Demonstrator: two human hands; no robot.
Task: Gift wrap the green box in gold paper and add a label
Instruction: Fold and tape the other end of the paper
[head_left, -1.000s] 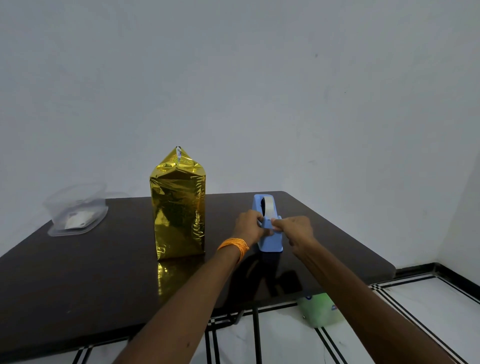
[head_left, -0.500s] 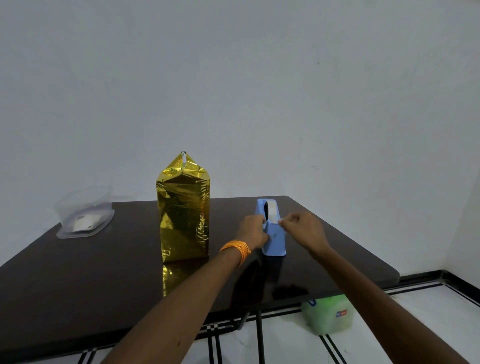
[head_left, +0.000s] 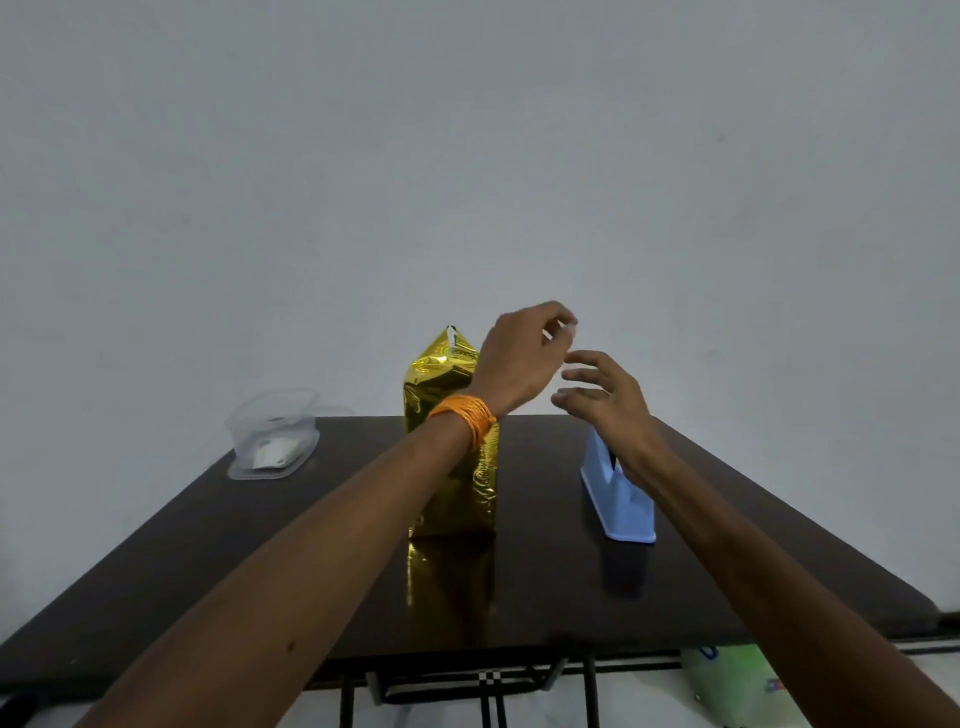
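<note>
Currently in grip: left hand (head_left: 524, 358) pinches a pale tape strip (head_left: 570, 323) at its fingertips; detail blurred.
Right hand (head_left: 605, 402): released, fingers spread, just beside the strip, above the tape dispenser (head_left: 618, 501).
Gold-wrapped box (head_left: 439, 379): upright on the table (head_left: 208, 545), long axis vertical; its peak lies left of and below the strip.
Nearer hand: left.
Next move, judged: strip goes left and down onto the peak.

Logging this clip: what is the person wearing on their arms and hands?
Both forearms are bare; no sleeves show. The left hand has a thick band of orange threads around its wrist. The right hand and wrist wear nothing. No gloves or rings visible.
</note>
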